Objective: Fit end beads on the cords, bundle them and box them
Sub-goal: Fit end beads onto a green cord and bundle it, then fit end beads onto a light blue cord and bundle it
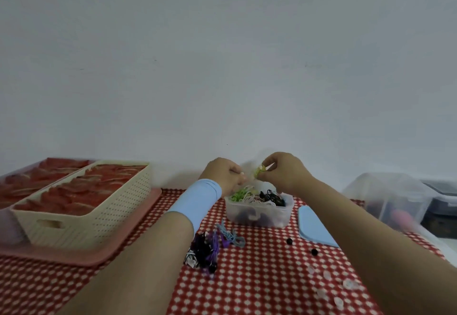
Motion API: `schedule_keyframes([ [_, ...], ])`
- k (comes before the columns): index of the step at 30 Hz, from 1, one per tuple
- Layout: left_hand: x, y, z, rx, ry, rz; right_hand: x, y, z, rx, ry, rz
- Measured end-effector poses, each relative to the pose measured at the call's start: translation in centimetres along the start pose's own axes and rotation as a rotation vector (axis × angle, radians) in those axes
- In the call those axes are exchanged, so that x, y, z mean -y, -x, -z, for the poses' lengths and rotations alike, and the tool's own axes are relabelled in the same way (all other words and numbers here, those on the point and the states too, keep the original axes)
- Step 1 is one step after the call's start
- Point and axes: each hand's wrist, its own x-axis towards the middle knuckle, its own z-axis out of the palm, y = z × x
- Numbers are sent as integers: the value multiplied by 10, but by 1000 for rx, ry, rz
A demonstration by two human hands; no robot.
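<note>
A small clear plastic box (259, 215) in the middle of the table holds green, white and black cords. Above it my right hand (284, 172) pinches a yellow-green cord (258, 171). My left hand (222, 173), with a light blue band on the wrist, has its fingers curled close to the same cord; whether it holds the cord's end I cannot tell. A bundle of purple, black and white cords (204, 253) lies in front of the box beside a blue cord (231, 235). Two black beads (289, 241) and several clear beads (329, 282) lie at the right.
A cream perforated basket (81, 220) of red items stands on a pink tray (81, 260) at the left. A blue lid (314, 228) lies right of the box. Clear storage tubs (388, 198) stand at the far right. A red and white checked cloth (259, 277) covers the table.
</note>
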Motion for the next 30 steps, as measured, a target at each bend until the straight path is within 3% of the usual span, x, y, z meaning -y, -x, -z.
schedule_keyframes([
  [2, 7, -9, -7, 56, -261, -42, -8, -9, -8, 13, 107, -16],
  [5, 15, -15, -14, 144, -406, -56, -20, -16, -21, 67, 248, -23],
  [8, 18, -18, -14, 168, -413, -108, -24, -16, -25, 47, 281, -17],
  [14, 26, 0, 6, 66, -288, -155, 2, 4, -16, 26, 118, 144],
  [17, 33, 24, 17, 77, -263, -117, 23, 26, -19, 211, 83, 222],
  [22, 50, 62, 22, 244, -377, -27, 33, 60, -51, 532, 259, 200],
  [25, 59, 79, 24, 277, -366, 15, 32, 76, -67, 510, 355, 176],
  [30, 55, 97, 27, 261, -319, -8, 20, 92, -62, 418, 201, 105],
])
